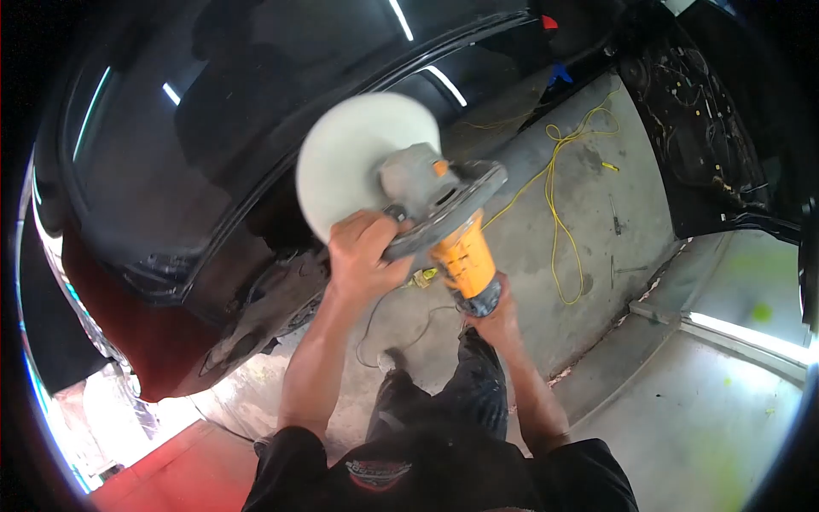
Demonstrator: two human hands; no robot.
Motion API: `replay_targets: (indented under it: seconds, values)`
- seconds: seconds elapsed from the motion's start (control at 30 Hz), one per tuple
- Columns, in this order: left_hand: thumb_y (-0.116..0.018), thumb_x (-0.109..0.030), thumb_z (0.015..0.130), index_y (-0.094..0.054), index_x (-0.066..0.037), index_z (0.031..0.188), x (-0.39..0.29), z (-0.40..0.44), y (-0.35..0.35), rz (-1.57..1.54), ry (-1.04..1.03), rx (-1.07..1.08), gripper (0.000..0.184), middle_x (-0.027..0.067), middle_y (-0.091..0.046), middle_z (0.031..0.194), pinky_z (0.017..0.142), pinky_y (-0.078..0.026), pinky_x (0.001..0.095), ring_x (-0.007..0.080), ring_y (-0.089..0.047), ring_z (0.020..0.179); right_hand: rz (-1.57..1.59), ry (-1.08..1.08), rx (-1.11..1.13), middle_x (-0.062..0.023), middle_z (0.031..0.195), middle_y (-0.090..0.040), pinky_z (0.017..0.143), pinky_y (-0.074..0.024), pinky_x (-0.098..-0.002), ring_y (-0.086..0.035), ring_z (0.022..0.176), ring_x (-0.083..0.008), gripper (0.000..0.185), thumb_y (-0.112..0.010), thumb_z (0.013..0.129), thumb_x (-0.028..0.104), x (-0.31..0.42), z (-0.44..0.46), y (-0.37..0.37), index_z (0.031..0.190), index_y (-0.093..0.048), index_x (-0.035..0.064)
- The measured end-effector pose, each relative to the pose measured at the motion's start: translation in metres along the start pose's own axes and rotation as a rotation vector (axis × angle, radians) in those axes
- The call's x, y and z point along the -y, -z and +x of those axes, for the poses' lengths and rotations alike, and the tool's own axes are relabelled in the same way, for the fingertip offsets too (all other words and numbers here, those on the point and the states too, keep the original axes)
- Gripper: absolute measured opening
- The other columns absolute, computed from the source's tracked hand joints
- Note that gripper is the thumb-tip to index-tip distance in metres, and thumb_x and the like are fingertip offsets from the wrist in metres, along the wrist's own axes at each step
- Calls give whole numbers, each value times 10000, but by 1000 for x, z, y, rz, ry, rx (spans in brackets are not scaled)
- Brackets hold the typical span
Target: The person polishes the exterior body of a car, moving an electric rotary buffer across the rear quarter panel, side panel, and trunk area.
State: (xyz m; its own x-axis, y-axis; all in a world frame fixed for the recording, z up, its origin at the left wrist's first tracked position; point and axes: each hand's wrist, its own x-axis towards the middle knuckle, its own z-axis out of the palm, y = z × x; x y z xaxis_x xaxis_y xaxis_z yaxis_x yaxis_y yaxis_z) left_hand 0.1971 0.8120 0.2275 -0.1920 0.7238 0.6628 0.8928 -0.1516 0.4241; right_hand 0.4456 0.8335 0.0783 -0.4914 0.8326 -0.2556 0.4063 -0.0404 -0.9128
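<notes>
Both hands hold a rotary polisher point(465, 256) with an orange body and grey head, in the middle of the head view. My left hand point(360, 247) is closed around the polisher's side of the D-shaped front handle. My right hand point(502, 314) wraps the dark rear end of the body. A large white round pad point(350, 158) faces the glossy black car panel point(230, 145). I cannot tell whether pad and panel touch. The pad looks smooth, with no clear texture.
A yellow cord point(550, 188) lies looped on the concrete floor point(529, 247), with a darker cable near my feet. A black open car door point(704, 128) with exposed wiring stands at the right. Pale panels point(691, 392) line the lower right, and a reddish surface point(171, 469) lies lower left.
</notes>
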Motion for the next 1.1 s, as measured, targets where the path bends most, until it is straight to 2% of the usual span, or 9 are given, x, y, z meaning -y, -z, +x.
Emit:
replay_targets:
  seconds: [0.37, 0.6, 0.73, 0.77, 0.83, 0.9, 0.93, 1.03, 1.1]
  values:
    - [-764, -112, 658, -649, -12, 822, 0, 181, -207, -116, -29, 101, 224, 180, -639, 692, 572, -509, 375, 337, -661, 633, -9, -5, -219, -158, 1082, -687, 906, -503, -347, -667, 1006, -251, 843, -882, 614, 6, 1, 147, 160, 1322, -424, 7]
    - [-740, -127, 698, -655, -24, 833, 5, 220, -258, -213, -7, 151, 190, 176, -654, 705, 594, -524, 368, 318, -672, 641, 148, -17, -259, -143, 1046, -675, 834, -510, -356, -639, 943, -244, 743, -877, 612, -3, -21, 186, 173, 1227, -460, -4]
    - [-775, -155, 664, -662, -32, 887, 6, 176, -213, -47, -25, 214, 279, 171, -668, 769, 624, -529, 389, 331, -680, 714, 39, -19, -245, -147, 1013, -672, 841, -517, -358, -641, 928, -233, 770, -873, 619, 6, -7, 151, 146, 1262, -450, 2]
    - [-809, -174, 629, -670, -29, 907, 7, 155, -194, -60, -12, 200, 343, 157, -681, 800, 626, -529, 403, 321, -685, 730, 14, 30, -224, -138, 1059, -672, 854, -520, -355, -640, 965, -217, 810, -876, 624, 16, -37, 142, 130, 1304, -437, -11]
    - [-847, -182, 588, -670, -30, 833, 10, 112, -145, 0, -116, 113, 338, 131, -668, 737, 590, -515, 398, 330, -666, 665, 66, 16, -177, -138, 1084, -674, 860, -522, -350, -642, 985, -213, 833, -879, 636, 34, -34, 107, 95, 1337, -431, -7]
    - [-803, -97, 666, -576, -54, 657, 3, 70, -89, 48, -91, 69, 231, 115, -565, 610, 489, -438, 370, 287, -563, 517, 262, -6, -133, -132, 1110, -677, 869, -524, -347, -638, 1012, -190, 847, -879, 655, 51, -46, 73, 43, 1366, -422, 7]
    - [-758, -153, 612, -668, -63, 714, 3, 42, -59, 66, -47, 69, 164, 86, -596, 640, 526, -473, 383, 277, -592, 556, 292, 16, -97, -136, 1113, -681, 868, -529, -352, -648, 1017, -190, 843, -877, 672, 75, -45, 56, 21, 1377, -419, 23]
    - [-763, -403, 811, -623, 14, 724, 1, -36, 13, 81, -45, 25, 449, 99, -524, 621, 502, -446, 388, 280, -563, 562, 229, 9, 62, -165, 1108, -691, 848, -546, -378, -690, 1011, -244, 819, -869, 723, 162, -40, 6, -37, 1395, -411, 61]
    - [-762, -251, 793, -602, -14, 702, -5, -71, 44, 156, -9, -22, 301, 84, -511, 607, 484, -428, 378, 284, -555, 544, 217, -67, 192, -191, 1105, -689, 827, -554, -397, -700, 1006, -306, 805, -862, 743, 210, -63, -20, -71, 1395, -410, 70]
